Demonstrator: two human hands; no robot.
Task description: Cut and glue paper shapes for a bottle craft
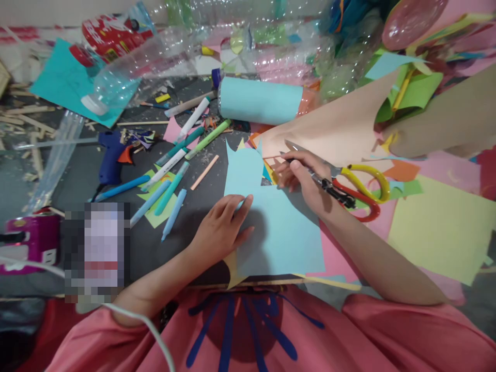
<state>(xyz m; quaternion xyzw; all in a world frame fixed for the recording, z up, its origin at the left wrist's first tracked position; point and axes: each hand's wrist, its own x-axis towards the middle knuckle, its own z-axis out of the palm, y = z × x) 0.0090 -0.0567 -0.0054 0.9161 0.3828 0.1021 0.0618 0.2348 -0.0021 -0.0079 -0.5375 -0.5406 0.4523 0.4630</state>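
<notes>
My left hand (222, 225) rests on the left edge of a light blue sheet (287, 227), its fingers bent slightly and apart. The sheet has a cut, rounded upper part with a pointed corner. Over its upper right, my right hand (308, 181) is closed in a pen-like grip on a slim black and silver tool (339, 192), whose kind I cannot make out. Scissors (366, 186) with one yellow and one red handle stick out behind that hand, a blade pointing left; whether the hand also holds them is unclear.
Markers (170, 188) lie scattered left of the sheet, near a blue glue gun (110, 157). A bottle wrapped in light blue paper (261, 101) lies behind, before clear plastic bottles (135, 70). Coloured paper (445, 227) covers the right. Another person's arm (445, 119) reaches in there.
</notes>
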